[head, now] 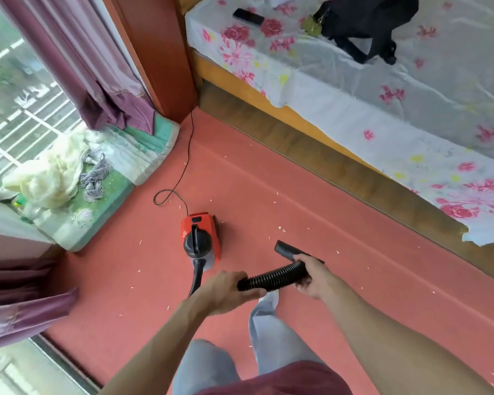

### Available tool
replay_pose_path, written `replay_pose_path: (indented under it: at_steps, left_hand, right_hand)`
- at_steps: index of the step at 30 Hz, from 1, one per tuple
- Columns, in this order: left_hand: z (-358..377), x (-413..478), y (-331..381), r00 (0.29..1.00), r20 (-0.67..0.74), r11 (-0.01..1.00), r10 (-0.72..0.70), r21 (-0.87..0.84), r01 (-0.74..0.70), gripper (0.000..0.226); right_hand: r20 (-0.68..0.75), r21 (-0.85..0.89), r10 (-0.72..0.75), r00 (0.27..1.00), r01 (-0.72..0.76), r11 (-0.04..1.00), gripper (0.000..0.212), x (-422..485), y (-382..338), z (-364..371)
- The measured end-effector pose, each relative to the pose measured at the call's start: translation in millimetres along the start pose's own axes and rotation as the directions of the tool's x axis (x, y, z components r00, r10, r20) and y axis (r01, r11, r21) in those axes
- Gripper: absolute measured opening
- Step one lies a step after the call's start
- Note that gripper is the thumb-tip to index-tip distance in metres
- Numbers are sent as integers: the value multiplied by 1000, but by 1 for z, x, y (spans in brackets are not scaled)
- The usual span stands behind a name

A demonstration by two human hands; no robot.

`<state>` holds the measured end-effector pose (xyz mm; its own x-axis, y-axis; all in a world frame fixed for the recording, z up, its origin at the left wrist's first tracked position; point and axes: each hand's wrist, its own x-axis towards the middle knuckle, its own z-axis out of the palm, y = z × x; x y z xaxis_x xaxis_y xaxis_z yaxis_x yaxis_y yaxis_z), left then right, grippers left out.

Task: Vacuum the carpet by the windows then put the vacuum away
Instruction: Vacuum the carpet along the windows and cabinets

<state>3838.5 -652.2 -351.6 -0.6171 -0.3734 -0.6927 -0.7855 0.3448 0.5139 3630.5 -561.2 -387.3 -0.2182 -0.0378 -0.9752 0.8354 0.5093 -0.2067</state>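
Our grip is on the hose (271,277): the left hand (228,292) wraps the ribbed black tube low down, where it bends back toward the machine, and the right hand (311,276) closes around it higher up, just behind the nozzle (287,249). We judge the two-handed hold is there to steady the floppy tube with one hand while the other aims the open end; the nozzle is raised and angled away from us, not pressed to the floor.

Going left to right: the windows (15,89) fill the left edge, with purple curtains (77,52) drawn aside and a green padded mat (103,189) along the sill carrying a pale crumpled cloth (52,172). Beside that runs the red carpet (297,195), dotted with small pale scraps, so we take the cleaning to be barely begun. The vacuum (201,238), a small red and black canister, sits on the carpet just ahead of our left hand, close to the mat, likely parked there so the short hose reaches the window strip. Its cord (180,172) trails back in a loop toward the wooden post (160,52), presumably to a socket we cannot see. On the right stands the bed (411,115) under a flowered sheet, with a dark bag (365,21) on top, well apart from the work.
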Motion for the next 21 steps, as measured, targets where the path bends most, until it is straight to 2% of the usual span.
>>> replay_pose_path:
  at_steps: [5,8,12,18,21]
  left_hand:
    - [-12,44,16,997,-72,995,-22,-102,15,47]
    - [-24,83,4,997,-70,984,-38,-178,25,49]
    - [-34,145,-24,998,-48,965,-45,-260,31,69]
    - [-23,228,-57,997,0,918,-74,-391,68,53]
    - [-8,255,-71,994,-11,862,-111,-498,90,46]
  right_hand:
    - [-13,-46,-29,1000,28,999,17,35,-57,26]
    - [-45,-51,-56,997,54,997,27,73,-77,44]
    - [-74,50,-83,994,87,995,38,137,-102,75]
    - [-92,151,-125,988,138,979,36,226,-131,124]
    - [-75,189,-135,988,147,971,23,269,-131,140]
